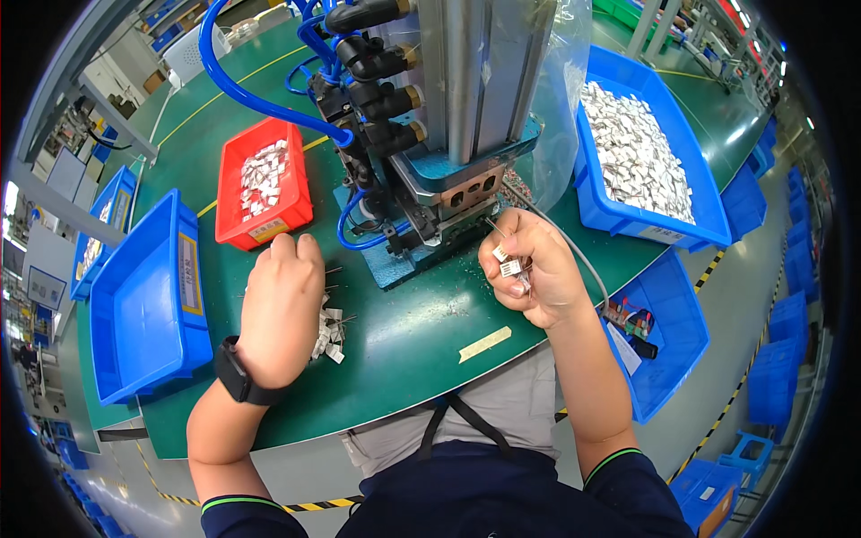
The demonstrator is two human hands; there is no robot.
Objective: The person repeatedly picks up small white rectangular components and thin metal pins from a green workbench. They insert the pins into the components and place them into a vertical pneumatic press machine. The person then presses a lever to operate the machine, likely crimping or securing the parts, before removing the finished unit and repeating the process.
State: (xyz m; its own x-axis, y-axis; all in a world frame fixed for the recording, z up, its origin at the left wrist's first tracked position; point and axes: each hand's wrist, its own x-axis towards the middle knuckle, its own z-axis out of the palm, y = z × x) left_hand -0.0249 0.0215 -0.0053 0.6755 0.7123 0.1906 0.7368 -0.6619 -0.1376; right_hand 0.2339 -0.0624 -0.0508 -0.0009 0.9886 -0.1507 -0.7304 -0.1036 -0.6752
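Small, seemingly metal clips (511,266) in right grip (531,269)

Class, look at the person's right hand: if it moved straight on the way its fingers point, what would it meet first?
Probably the press machine: the right hand, holding small white parts, points up-left at its slotted front; depth is uncertain.

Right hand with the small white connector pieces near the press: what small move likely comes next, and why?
Probably the right hand feeds one small white plastic connector piece into the grey metal press fixture: it holds several just in front of the fixture's openings, while the left hand rests on the loose pile of white pieces.
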